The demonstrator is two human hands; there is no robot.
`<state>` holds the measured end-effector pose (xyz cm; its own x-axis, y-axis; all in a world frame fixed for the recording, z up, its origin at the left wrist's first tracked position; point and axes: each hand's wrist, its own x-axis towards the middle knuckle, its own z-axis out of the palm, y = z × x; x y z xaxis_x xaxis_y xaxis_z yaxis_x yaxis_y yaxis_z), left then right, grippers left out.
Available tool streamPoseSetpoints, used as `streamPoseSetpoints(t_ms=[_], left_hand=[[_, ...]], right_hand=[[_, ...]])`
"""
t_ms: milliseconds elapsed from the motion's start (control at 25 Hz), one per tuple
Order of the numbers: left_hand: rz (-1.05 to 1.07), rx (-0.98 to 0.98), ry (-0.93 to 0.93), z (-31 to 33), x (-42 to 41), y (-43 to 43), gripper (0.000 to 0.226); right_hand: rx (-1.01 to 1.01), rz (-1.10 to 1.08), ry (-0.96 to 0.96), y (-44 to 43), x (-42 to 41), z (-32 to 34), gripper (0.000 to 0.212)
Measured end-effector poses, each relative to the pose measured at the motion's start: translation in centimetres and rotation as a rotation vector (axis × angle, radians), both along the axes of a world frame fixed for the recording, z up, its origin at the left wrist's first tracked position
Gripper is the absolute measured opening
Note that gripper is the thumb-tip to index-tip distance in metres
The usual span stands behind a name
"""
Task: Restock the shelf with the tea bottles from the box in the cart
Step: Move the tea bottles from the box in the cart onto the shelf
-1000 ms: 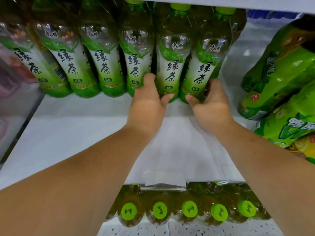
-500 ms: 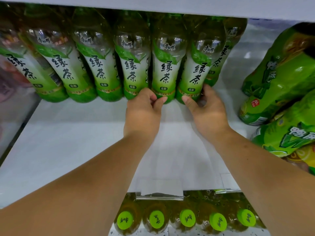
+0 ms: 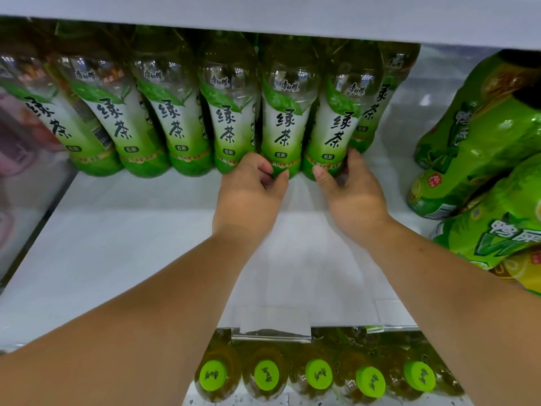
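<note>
"Head view shows a row of tea bottles point(image 3: 175, 127). Where exactly do they stand?"

"Upright at the back of the white shelf point(image 3: 117, 244), side by side and touching, labels to the front. One more bottle is partly seen behind the right end of the row."

"And the hands?"

"Both reach in over the bare front part of the shelf. The left hand point(image 3: 248, 194) curls its fingers and thumb round the base of the fifth bottle point(image 3: 282, 133), counting from the left among those in view. The right hand point(image 3: 355, 197) grips the base of the sixth bottle point(image 3: 336, 133) just beside it, with the thumb at the front and the fingers round the right side."

"Do these two bottles rest on the shelf?"

"I cannot tell. The fingers hide the bottoms."

"What else is near?"

"Larger green-wrapped bottles point(image 3: 483, 148) are at the right, apart from the row, and bottles with green caps point(image 3: 318, 375) stand on the level below."
</note>
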<state>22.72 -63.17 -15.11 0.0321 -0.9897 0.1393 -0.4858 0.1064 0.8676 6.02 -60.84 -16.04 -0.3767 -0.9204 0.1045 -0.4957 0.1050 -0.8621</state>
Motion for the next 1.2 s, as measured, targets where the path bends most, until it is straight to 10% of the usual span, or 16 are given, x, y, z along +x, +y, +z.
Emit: streamPoseSetpoints(t_ms=[640, 1200], left_hand=[[-0.532, 0.34, -0.077, 4.2, 4.1, 4.2, 0.068], [-0.503, 0.618, 0.022, 11.9, 10.5, 18.8, 0.053]], right_hand=[[0.228, -0.122, -0.371, 6.8, 3.7, 5.0, 0.042], [0.401, -0.278, -0.396, 26.6, 10.0, 12.0, 0.047]])
